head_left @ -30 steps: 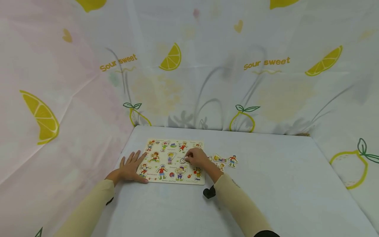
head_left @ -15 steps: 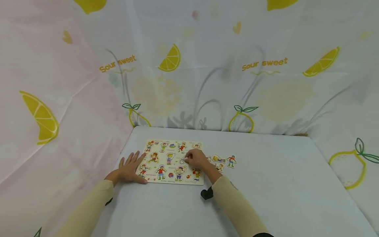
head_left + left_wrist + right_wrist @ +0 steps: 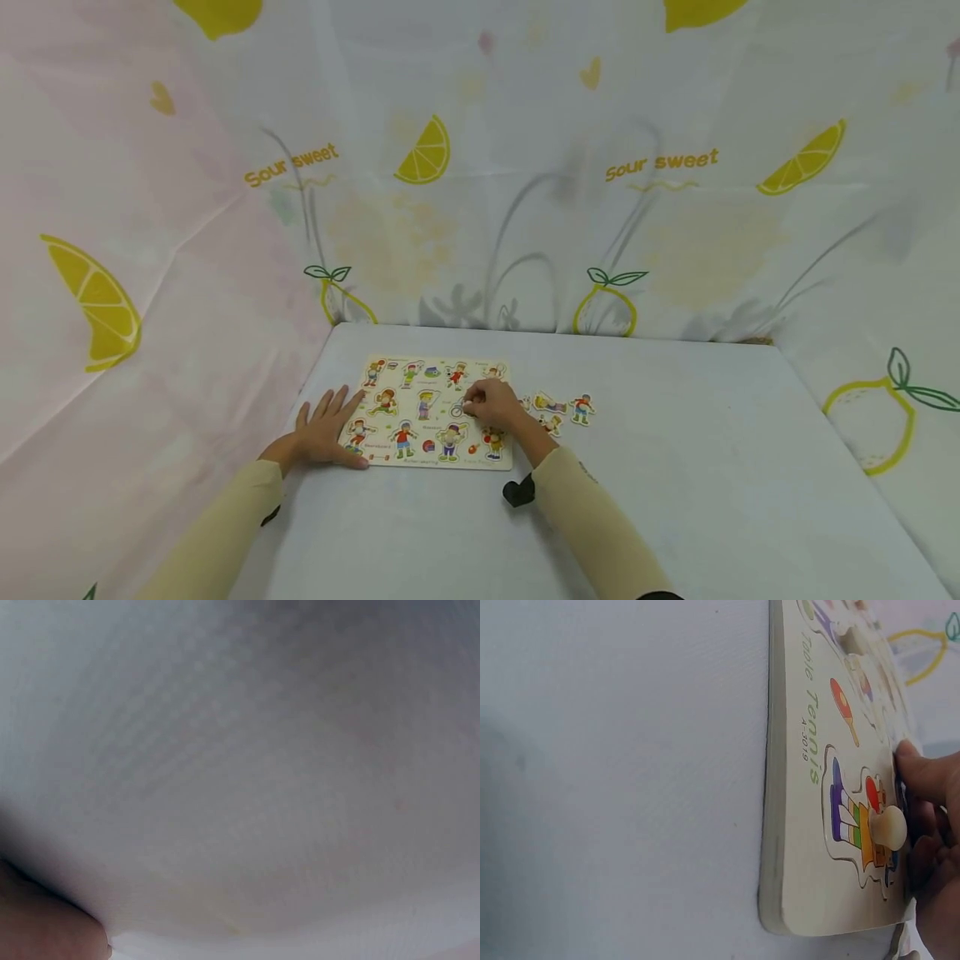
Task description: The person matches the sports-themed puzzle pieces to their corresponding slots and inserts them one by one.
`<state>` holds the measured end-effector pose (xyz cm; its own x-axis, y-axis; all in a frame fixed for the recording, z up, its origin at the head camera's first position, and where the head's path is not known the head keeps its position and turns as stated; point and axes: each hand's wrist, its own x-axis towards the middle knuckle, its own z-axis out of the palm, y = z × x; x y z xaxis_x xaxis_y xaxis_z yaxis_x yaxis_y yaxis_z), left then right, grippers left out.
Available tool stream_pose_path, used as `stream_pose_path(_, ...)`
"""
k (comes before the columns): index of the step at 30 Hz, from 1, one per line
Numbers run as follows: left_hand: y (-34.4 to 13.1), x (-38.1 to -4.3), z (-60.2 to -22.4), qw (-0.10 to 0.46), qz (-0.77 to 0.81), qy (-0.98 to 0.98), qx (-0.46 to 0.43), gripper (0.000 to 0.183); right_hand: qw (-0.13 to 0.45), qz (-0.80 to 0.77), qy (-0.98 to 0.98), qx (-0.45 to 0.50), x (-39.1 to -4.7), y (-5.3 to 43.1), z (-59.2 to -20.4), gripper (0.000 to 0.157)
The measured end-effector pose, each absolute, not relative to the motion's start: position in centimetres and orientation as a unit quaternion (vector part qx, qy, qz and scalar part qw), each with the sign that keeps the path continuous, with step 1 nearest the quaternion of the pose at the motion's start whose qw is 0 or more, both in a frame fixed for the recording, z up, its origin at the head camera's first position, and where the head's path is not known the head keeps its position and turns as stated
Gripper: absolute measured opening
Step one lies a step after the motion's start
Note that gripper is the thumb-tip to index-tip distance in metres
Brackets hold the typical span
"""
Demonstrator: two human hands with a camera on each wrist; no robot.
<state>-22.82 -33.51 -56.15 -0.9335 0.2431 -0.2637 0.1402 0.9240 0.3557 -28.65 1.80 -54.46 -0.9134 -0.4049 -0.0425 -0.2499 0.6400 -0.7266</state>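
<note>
A cream wooden peg puzzle board [image 3: 405, 425] with sports figures lies on the table. My left hand [image 3: 324, 433] rests spread along its left edge, fingers over the rim and thumb at the lower left corner. In the left wrist view only a bit of that hand [image 3: 49, 926] shows. My right hand [image 3: 493, 405] is over the board's right half, pinching a puzzle piece at a bicycle picture [image 3: 457, 407]; the fingers hide most of it. In the right wrist view the curled right hand [image 3: 934, 817] is beyond the table tennis piece [image 3: 851, 817], which has a round knob [image 3: 889, 828].
Several loose puzzle pieces lie right of the board, among them a standing figure in a red cap [image 3: 582, 409], a lying figure [image 3: 551, 402] and another figure [image 3: 551, 425]. A white cloth covers the table [image 3: 675, 467]. Lemon-print fabric [image 3: 480, 208] hangs behind and beside it.
The head view has shifted slightly, so the board and loose pieces appear a little farther left. Both hands keep nearly the same places on the board.
</note>
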Motion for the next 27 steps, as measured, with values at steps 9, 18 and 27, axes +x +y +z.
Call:
stream_pose_path(9,-33.7,-23.1,-56.0,0.150,0.158,0.971,0.101,0.141,0.103,-0.413,0.888,-0.176,-28.7,1.9,-54.7,0.012)
stream_pose_path(18,-33.6,-22.8,-55.1,0.149,0.166,0.969,0.105,0.141,0.090,-0.404,0.878,-0.241,-28.5,2.0,-54.0,0.035)
stream_pose_path(27,-33.3,-22.5,-55.4,0.156,0.172,0.967,0.107,0.139,-0.002,-0.261,0.916,-0.306,-26.4,4.7,-53.3,0.078)
